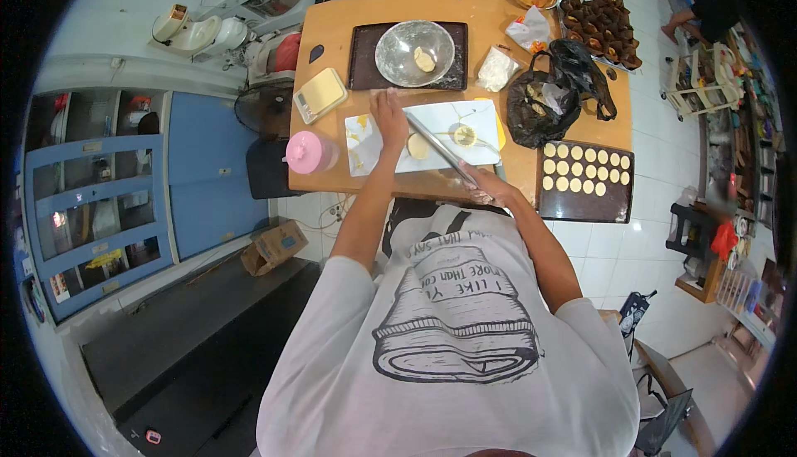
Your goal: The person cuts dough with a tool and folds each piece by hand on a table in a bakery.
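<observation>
A long metal rolling pin (438, 148) lies slantwise over the white marbled board (486, 111). My right hand (490, 187) is closed round its near end at the table's front edge. At the far end, my left hand (388, 121) covers the pin's tip, its fingers reaching past the board's back edge. Beside the pin on the left is a flat round of pale dough (418, 146). To the right of the pin, another dough piece (462, 135) bears a ring-like outline. Behind the board, a metal bowl (398, 52) with a lump of dough (424, 60) stands on a dark tray (361, 63).
A pink-lidded jar (309, 153) and a yellowish kitchen scale (320, 97) stand left. To the right are a black plastic bag (535, 121), a bag of white stuff (496, 68) and a tray (573, 205) of dough rounds. Brown paper cups (598, 29) fill the far right corner.
</observation>
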### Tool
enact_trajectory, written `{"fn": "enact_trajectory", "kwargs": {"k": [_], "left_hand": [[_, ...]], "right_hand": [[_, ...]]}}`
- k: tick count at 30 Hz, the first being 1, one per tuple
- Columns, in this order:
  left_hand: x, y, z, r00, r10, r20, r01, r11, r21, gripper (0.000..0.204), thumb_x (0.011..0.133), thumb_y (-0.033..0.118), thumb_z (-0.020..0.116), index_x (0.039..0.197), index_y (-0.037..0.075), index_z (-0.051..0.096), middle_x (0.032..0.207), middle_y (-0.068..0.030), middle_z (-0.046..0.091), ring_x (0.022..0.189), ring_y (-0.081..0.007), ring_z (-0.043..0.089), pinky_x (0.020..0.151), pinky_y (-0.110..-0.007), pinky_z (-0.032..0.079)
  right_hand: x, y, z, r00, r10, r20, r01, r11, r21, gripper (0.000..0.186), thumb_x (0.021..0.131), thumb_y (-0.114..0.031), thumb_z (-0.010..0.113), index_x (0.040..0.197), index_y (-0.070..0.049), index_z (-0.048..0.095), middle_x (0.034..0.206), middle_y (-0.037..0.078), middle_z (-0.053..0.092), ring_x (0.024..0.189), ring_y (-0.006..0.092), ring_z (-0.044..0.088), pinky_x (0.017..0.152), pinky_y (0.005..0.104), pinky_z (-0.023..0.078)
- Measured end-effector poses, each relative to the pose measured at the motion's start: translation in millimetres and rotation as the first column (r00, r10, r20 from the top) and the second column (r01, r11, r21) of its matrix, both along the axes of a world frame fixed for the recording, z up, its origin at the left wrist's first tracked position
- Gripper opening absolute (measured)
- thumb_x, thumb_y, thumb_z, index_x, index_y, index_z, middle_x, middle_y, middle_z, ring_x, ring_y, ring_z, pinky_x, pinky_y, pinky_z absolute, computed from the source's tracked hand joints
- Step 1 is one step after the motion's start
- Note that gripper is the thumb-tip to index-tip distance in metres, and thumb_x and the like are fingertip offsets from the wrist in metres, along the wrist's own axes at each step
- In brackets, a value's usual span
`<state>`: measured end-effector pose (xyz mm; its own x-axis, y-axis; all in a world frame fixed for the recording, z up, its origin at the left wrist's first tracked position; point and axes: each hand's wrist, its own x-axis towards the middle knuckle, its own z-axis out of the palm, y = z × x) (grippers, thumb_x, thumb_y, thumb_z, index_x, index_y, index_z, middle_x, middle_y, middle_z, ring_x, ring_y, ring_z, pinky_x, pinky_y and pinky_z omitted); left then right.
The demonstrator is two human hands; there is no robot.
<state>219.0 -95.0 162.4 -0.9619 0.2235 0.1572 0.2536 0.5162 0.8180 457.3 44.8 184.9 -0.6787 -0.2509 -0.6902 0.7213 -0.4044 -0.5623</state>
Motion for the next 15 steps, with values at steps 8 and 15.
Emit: {"fn": "enact_trajectory", "kwargs": {"k": [8, 15], "left_hand": [[83.4, -62.4, 13.0, 0.976, -0.213, -0.055, 0.202, 0.966, -0.16, 0.025, 0.089, 0.014, 0.072, 0.104, -0.004, 0.065, 0.101, -0.0209, 0.066, 0.094, -0.0388, 0.062, 0.084, -0.046, 0.05], [74.7, -54.3, 16.8, 0.94, -0.253, 0.229, 0.249, 0.967, 0.047, 0.028, 0.085, 0.008, 0.076, 0.107, -0.004, 0.063, 0.095, -0.0178, 0.069, 0.085, -0.0289, 0.069, 0.073, -0.037, 0.056]], "right_hand": [[5.5, 3.7, 27.7, 0.984, -0.169, 0.053, 0.174, 0.978, -0.113, 0.058, 0.102, -0.062, 0.047, 0.071, -0.014, 0.045, 0.053, -0.006, 0.031, 0.038, 0.008, 0.028, 0.036, 0.0258, 0.023], [10.3, 6.1, 33.4, 0.992, -0.126, -0.004, 0.126, 0.992, 0.025, 0.058, 0.1, -0.065, 0.048, 0.077, -0.012, 0.048, 0.049, -0.006, 0.032, 0.035, 0.0063, 0.028, 0.033, 0.0246, 0.022]]}}
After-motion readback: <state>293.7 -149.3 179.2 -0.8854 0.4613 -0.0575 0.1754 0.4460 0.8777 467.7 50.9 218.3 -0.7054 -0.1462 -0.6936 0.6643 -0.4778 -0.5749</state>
